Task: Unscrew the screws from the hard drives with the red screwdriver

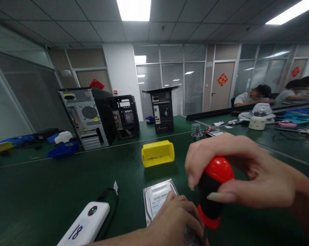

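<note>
The right hand (246, 174) is wrapped around the red-and-black handle of a screwdriver (213, 191), fingers over the rounded red cap and thumb along the black grip, holding it upright; its tip is hidden behind the left hand (176, 218). The left hand rests flat, fingers curled down, on the near right part of a hard drive (157, 198) that lies on the green tabletop (54, 184), just left of and below the screwdriver. The drive's white label carries printed lines and barcodes too small to read. Near the left forearm lies a white power bank (86, 225) with a green light, a black cable and the handwritten number "18". Beyond the drive stands a yellow bin (158, 153), empty side facing away. Farther back stand three open computer cases (89, 118). Red diamond-shaped paper signs hang on the far doors, their characters illegible.
</note>
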`<act>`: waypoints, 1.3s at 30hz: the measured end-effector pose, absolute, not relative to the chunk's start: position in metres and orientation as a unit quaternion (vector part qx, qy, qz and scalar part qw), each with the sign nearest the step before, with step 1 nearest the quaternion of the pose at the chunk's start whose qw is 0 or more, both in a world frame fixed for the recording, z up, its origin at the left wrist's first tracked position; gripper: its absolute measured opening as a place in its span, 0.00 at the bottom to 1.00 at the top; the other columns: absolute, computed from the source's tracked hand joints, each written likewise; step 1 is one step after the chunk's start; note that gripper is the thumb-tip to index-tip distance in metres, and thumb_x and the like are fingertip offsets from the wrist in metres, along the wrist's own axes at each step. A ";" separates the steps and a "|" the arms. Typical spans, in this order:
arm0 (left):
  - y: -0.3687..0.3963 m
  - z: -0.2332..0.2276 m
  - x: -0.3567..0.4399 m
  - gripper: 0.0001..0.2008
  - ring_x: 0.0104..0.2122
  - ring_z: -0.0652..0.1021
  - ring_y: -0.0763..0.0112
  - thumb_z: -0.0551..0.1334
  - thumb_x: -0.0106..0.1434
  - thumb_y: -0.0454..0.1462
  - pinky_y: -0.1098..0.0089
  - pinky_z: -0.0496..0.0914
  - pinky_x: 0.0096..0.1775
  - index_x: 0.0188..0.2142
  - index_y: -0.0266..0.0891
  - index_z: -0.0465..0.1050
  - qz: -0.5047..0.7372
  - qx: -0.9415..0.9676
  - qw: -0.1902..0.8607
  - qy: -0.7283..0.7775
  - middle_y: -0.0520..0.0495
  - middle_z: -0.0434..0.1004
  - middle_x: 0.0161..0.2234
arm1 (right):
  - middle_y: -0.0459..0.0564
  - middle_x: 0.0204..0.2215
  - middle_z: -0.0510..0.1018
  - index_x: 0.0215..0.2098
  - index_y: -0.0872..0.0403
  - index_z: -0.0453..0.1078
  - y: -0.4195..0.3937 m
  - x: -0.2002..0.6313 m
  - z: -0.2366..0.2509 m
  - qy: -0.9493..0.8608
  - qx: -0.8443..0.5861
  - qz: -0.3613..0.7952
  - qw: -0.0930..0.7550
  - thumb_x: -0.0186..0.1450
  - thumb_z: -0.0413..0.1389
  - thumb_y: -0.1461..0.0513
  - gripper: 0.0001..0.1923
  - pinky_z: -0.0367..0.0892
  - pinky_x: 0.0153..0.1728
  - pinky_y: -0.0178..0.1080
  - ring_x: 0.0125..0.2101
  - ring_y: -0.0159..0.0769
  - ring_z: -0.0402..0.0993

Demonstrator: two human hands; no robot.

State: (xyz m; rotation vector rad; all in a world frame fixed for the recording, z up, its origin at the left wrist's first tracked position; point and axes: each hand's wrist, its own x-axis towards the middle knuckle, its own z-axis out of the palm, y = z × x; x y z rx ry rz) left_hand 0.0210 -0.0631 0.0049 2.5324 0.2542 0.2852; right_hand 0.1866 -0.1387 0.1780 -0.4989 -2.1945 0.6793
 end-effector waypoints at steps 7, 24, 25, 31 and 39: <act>-0.057 -0.018 0.027 0.13 0.44 0.75 0.61 0.69 0.56 0.52 0.61 0.56 0.51 0.30 0.46 0.79 0.171 0.944 0.278 0.051 0.57 0.82 0.37 | 0.44 0.26 0.73 0.31 0.57 0.71 -0.131 0.182 0.170 -0.868 -0.216 0.136 0.427 0.61 0.61 0.65 0.04 0.63 0.27 0.29 0.25 0.27 0.67; -0.067 0.004 0.025 0.18 0.42 0.76 0.60 0.70 0.54 0.54 0.63 0.60 0.49 0.26 0.42 0.78 0.160 0.914 0.359 0.104 0.54 0.79 0.29 | 0.47 0.32 0.73 0.38 0.61 0.71 -0.138 0.185 0.177 -0.871 -0.229 0.188 0.392 0.68 0.53 0.65 0.06 0.63 0.34 0.29 0.32 0.28 0.69; -0.066 0.003 0.026 0.18 0.41 0.77 0.60 0.70 0.54 0.54 0.63 0.61 0.48 0.26 0.42 0.79 0.159 0.913 0.360 0.104 0.54 0.79 0.29 | 0.47 0.32 0.73 0.39 0.61 0.71 -0.137 0.185 0.177 -0.868 -0.227 0.197 0.395 0.67 0.55 0.64 0.06 0.64 0.34 0.30 0.32 0.28 0.69; -0.065 0.012 0.022 0.13 0.42 0.77 0.60 0.71 0.54 0.50 0.61 0.62 0.51 0.30 0.46 0.80 0.132 0.912 0.378 0.089 0.54 0.81 0.32 | 0.49 0.33 0.75 0.40 0.58 0.69 -0.133 0.186 0.175 -0.864 -0.251 0.275 0.339 0.61 0.63 0.60 0.13 0.66 0.28 0.32 0.30 0.32 0.71; -0.065 0.024 0.017 0.18 0.39 0.78 0.62 0.71 0.52 0.53 0.67 0.66 0.41 0.32 0.43 0.81 0.108 0.881 0.447 0.107 0.52 0.80 0.34 | 0.48 0.33 0.74 0.44 0.57 0.66 -0.135 0.193 0.175 -0.877 -0.268 0.224 0.330 0.69 0.55 0.59 0.09 0.68 0.32 0.32 0.31 0.31 0.71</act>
